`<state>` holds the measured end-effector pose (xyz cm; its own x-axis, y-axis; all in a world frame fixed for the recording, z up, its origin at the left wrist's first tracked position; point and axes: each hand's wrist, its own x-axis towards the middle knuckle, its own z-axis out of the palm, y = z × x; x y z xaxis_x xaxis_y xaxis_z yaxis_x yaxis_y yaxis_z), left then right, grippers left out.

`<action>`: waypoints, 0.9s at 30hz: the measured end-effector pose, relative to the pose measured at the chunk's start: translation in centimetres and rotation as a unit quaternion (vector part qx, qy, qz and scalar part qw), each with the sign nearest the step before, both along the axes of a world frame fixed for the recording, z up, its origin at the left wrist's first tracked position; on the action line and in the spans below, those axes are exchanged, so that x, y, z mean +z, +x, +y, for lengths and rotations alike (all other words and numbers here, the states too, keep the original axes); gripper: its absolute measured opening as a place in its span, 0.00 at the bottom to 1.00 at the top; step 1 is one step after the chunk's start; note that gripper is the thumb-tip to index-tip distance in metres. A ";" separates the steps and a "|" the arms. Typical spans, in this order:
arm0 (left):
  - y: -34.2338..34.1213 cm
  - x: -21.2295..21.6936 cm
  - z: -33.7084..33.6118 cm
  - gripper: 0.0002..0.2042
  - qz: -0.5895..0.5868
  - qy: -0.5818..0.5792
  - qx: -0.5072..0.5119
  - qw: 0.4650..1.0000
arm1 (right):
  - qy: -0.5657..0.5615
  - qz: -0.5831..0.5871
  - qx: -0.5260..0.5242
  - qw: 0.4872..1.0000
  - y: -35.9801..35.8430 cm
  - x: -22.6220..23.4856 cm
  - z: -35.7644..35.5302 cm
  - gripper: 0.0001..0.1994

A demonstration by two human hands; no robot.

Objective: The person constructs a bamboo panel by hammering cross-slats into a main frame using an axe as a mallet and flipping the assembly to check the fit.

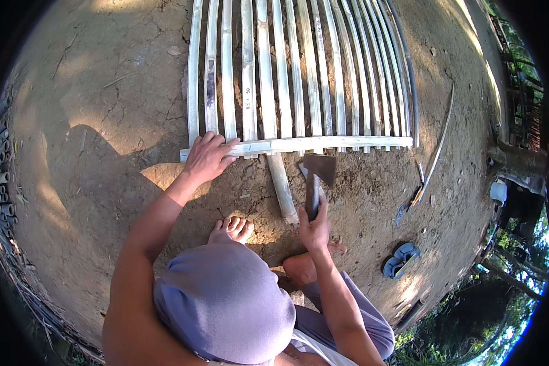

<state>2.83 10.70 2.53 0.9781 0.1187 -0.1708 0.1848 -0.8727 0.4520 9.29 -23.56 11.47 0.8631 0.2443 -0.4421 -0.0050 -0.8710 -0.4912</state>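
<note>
My left hand grips a pale split-bamboo crosspiece near its left end, fingers over the top and thumb on the near side. That crosspiece lies across the near ends of a row of long, pale bamboo slats, spaced apart and running away from me. In my right hand is a hatchet, closed round its dark handle. The hatchet's brown metal head is just on the near side of the crosspiece, right of its middle. A bamboo piece sticks out toward me from under the crosspiece.
Cracked bare earth surrounds the slats. To the right lie a long thin strip, a small slender tool and dark sandals. Bamboo tubes are stacked at the far left. My bare foot and purple-trousered knee are close in.
</note>
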 end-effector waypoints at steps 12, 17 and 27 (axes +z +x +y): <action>5.3 -1.1 -3.6 0.33 0.013 0.063 -0.092 0.994 | -0.047 -0.223 0.138 0.964 2.2 -2.9 -1.8 0.28; 7.5 1.7 -3.2 0.29 0.099 0.031 -0.109 0.989 | -0.094 -0.035 0.170 0.980 -0.9 -4.9 3.3 0.34; 5.4 1.1 -0.9 0.32 0.074 0.011 -0.093 0.993 | -0.009 -0.060 0.121 0.991 -0.1 -6.6 3.8 0.35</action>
<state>8.23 9.81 3.63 0.9479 -0.0558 -0.3137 0.0830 -0.9074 0.4121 9.23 -19.74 4.88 0.8270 0.4432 -0.3459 0.2628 -0.8487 -0.4591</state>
